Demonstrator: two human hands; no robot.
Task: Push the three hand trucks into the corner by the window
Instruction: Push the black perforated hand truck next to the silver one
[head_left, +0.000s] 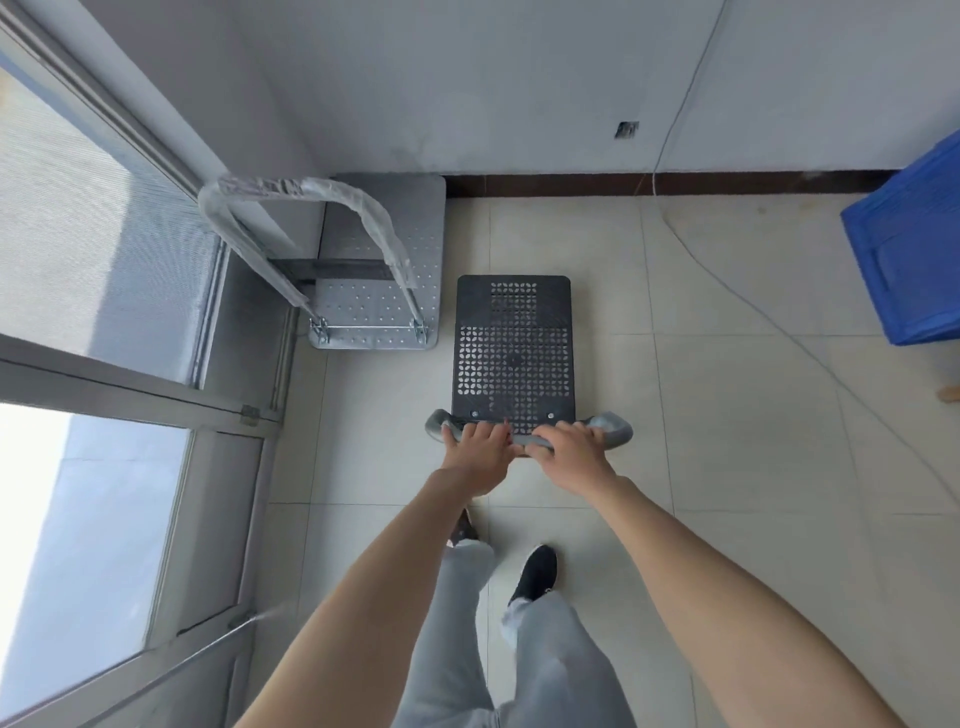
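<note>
A black hand truck (514, 348) with a perforated deck stands on the tiled floor in front of me. Its grey handle bar (613, 428) runs across the near end. My left hand (475, 449) and my right hand (571, 452) both grip that bar, side by side. To the left, a silver hand truck (384, 306) with a plastic-wrapped handle (291, 187) is parked in the corner, against the window frame and the back wall. The two trucks stand close together, a narrow gap between them. I see no third truck.
A large window (93, 270) with a metal frame runs down the left side. The white back wall has a dark baseboard (649, 182). A blue plastic crate (909, 249) sits at the right. A thin cable (727, 280) trails across the tiles. My legs and black shoes are below.
</note>
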